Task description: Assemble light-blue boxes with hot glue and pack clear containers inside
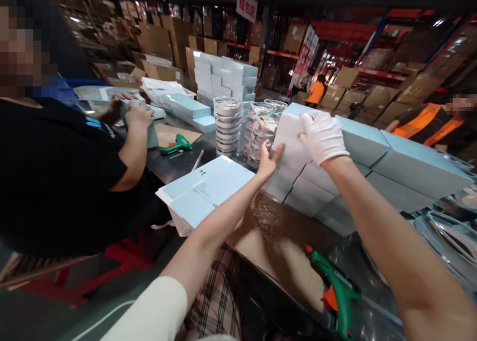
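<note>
A white-and-pale-blue box (288, 131) lies at the left end of the top row of a stack of like boxes (311, 189). My right hand (323, 136), in a white glove, grips its upper edge, thumb on the near face. Bare, with thumb and fingers apart, my left hand (270, 161) is at the box's lower left corner; the thumb seems to touch it. Under my left forearm lies a pale blue carton (212, 189) with printed text and open flaps. A green glue gun (335, 286) with an orange trigger rests at the table's near right.
Stacked clear round containers (227, 127) stand behind the carton, others (447, 237) at right. On the left a co-worker (59, 172) handles a blue box near another green glue gun (177, 144). More boxes (227, 75) are piled behind. Brown cardboard (276, 251) covers the table's near edge.
</note>
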Motion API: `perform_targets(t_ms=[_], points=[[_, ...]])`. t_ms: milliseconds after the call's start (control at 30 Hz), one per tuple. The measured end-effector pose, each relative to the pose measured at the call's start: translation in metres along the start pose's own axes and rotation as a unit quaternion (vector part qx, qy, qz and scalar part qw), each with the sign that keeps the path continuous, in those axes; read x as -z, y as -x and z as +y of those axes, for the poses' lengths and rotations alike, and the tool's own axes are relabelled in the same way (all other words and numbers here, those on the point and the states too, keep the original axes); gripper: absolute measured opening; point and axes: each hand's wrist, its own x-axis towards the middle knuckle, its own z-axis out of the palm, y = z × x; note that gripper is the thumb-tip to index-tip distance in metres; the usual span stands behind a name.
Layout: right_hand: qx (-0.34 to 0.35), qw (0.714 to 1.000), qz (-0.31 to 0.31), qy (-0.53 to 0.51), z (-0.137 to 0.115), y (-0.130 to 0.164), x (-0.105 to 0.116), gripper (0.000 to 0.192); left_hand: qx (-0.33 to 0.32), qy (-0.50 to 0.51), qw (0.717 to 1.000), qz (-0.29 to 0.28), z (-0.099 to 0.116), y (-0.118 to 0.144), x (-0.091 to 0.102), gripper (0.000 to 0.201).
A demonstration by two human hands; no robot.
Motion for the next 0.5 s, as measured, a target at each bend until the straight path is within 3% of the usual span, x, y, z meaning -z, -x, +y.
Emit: perform_targets(t_ms=[133, 300, 400, 500], points=[[0.008, 1.0, -0.016, 0.004, 0.009, -0.003, -0.005, 0.052, -0.038, -0.016, 0.999, -0.027, -0.01, -0.021, -0.017, 0.04], [0.002, 0.999, -0.009, -0.042, 0.017, -0.006, -0.007, 0.066, -0.03, -0.039, 0.999, -0.02, -0.018, -0.029, -0.026, 0.044], [-0.018, 0.996, 0.053, -0.063, 0.028, 0.041, 0.0, 0.067, -0.012, -0.042, 0.999, -0.015, -0.019, -0.031, -0.031, 0.046], [-0.13, 0.966, 0.189, -0.118, 0.04, 0.14, -0.004, 0.056, 0.01, -0.024, 1.0, 0.005, -0.025, -0.026, -0.03, 0.052]])
